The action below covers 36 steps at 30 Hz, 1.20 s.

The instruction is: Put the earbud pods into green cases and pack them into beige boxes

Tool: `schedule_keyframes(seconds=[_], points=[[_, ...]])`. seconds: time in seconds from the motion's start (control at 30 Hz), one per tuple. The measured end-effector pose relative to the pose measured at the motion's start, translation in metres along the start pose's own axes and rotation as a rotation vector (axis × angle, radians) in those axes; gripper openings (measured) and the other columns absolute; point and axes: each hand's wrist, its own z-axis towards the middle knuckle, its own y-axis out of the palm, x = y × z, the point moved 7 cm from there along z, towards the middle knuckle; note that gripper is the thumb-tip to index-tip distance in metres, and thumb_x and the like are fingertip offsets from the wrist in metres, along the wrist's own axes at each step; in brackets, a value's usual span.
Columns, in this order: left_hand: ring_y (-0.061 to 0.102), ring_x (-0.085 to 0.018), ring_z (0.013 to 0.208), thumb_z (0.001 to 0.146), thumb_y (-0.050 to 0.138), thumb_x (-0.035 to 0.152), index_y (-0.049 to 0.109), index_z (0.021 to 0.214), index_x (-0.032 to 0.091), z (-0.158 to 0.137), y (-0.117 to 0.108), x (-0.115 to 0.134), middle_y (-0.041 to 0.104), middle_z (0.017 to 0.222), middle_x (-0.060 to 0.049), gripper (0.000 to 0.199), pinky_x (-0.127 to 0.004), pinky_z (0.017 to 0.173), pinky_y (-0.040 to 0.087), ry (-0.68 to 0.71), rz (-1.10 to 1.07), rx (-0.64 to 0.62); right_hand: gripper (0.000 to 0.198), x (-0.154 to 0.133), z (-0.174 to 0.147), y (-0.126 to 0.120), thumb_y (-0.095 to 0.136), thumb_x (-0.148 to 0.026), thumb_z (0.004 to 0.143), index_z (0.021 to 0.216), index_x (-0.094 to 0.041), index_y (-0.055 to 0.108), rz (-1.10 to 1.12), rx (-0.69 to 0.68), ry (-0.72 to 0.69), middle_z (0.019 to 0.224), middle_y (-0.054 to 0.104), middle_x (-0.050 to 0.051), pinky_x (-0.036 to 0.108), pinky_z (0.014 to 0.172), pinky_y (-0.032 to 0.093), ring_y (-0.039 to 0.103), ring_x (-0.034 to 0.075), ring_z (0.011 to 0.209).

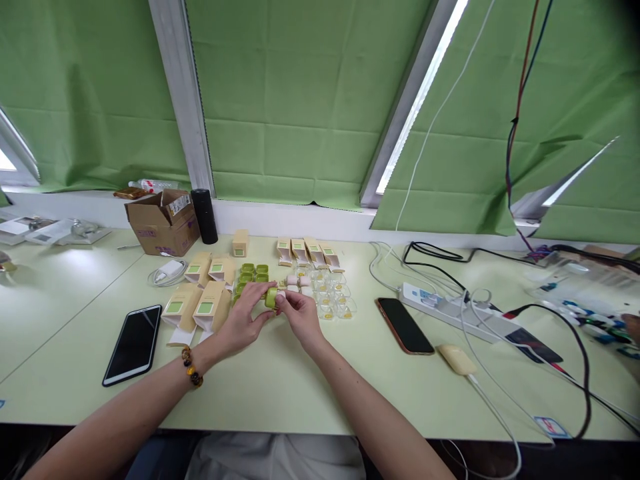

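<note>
Above the middle of the table, my left hand (246,317) is closed around a small green square pot (271,298). My right hand (301,316) meets it from the other side, fingertips pinched on a small pale pinkish piece (281,293) at the pot's edge. Whether that piece sits inside the pot or just touches it, I cannot tell. Behind my left hand stand several more green pots (247,268) in rows, partly hidden by the fingers. Several pale pinkish pieces (293,281) lie behind my right hand, beside rows of clear plastic cups (327,311) with yellow spots.
Open cardboard packets (211,307) lie left of my hands, others (300,251) at the back. A tablet (133,345) is at left, a phone (405,325) at right. Beyond are a power strip (450,313), cables, a brown carton (163,223) and a black cylinder (205,217).
</note>
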Motion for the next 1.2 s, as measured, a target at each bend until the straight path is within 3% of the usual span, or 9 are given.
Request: schedule_keyframes(seconds=[0.27,0.37,0.47,0.57,0.67,0.8,0.9,1.2], points=[[0.049,-0.032,0.145,0.104,0.057,0.024,0.035,0.163,0.026,-0.008,0.009,0.000,0.048,0.148,-0.017,0.064,-0.053,0.122,0.045,0.002,0.202,-0.037,0.044,0.011,-0.004,0.008,0.085,-0.060,0.075,0.079,-0.017,0.076,0.046,0.004,0.045,0.071,0.070,0.001,0.029,0.066,0.054,0.063,0.017,0.067],[0.051,-0.032,0.143,0.103,0.060,0.027,0.036,0.162,0.027,-0.008,0.008,-0.002,0.051,0.148,-0.017,0.064,-0.052,0.121,0.045,-0.006,0.154,-0.003,0.048,0.010,-0.005,0.011,0.081,-0.065,0.079,0.079,-0.017,0.076,0.051,-0.027,0.028,0.069,0.070,0.002,0.030,0.065,0.055,0.063,0.017,0.064],[0.052,-0.031,0.141,0.099,0.069,0.035,0.043,0.155,0.025,-0.004,0.001,-0.012,0.053,0.149,-0.016,0.063,-0.047,0.118,0.047,-0.100,-0.039,0.114,0.050,0.004,-0.005,0.010,0.073,-0.066,0.087,0.086,-0.016,0.077,-0.015,-0.056,-0.021,0.069,0.070,0.004,0.030,0.063,0.056,0.065,0.018,0.064],[0.060,-0.028,0.130,0.095,0.075,0.044,0.052,0.146,0.022,0.000,-0.001,-0.024,0.059,0.143,-0.015,0.060,-0.040,0.107,0.053,-0.226,-0.293,0.153,0.043,-0.009,-0.008,-0.002,0.078,-0.051,0.088,0.115,-0.018,0.073,-0.214,0.041,-0.171,0.096,0.075,0.009,0.031,0.068,0.059,0.070,0.019,0.076],[0.066,-0.026,0.113,0.093,0.077,0.049,0.058,0.140,0.019,0.003,0.005,-0.028,0.067,0.130,-0.013,0.058,-0.036,0.095,0.056,-0.317,-0.449,0.064,0.048,-0.030,-0.017,-0.003,0.077,-0.035,0.091,0.135,-0.021,0.064,-0.546,0.084,-0.467,0.130,0.066,0.015,0.033,0.071,0.061,0.071,0.021,0.089],[0.064,-0.026,0.115,0.093,0.077,0.048,0.060,0.142,0.018,0.000,0.012,-0.024,0.069,0.131,-0.013,0.059,-0.036,0.099,0.053,-0.339,-0.495,-0.039,0.040,-0.040,-0.029,0.010,0.063,-0.019,0.097,0.137,-0.022,0.062,-0.879,0.013,-0.781,0.134,0.064,0.016,0.034,0.071,0.062,0.072,0.023,0.097],[0.061,-0.026,0.123,0.095,0.076,0.046,0.061,0.143,0.021,-0.001,0.016,-0.023,0.067,0.136,-0.012,0.057,-0.037,0.106,0.050,-0.316,-0.499,-0.060,0.041,-0.039,-0.032,0.015,0.056,-0.013,0.098,0.138,-0.022,0.062,-0.928,-0.009,-0.856,0.130,0.067,0.015,0.034,0.072,0.063,0.073,0.024,0.099],[0.062,-0.027,0.120,0.094,0.077,0.047,0.065,0.136,0.020,0.000,0.016,-0.020,0.069,0.131,-0.012,0.052,-0.039,0.106,0.052,-0.337,-0.551,-0.049,0.040,-0.045,-0.035,0.015,0.059,-0.013,0.099,0.139,-0.021,0.060,-0.850,-0.040,-0.913,0.129,0.066,0.018,0.038,0.077,0.067,0.072,0.027,0.107]])
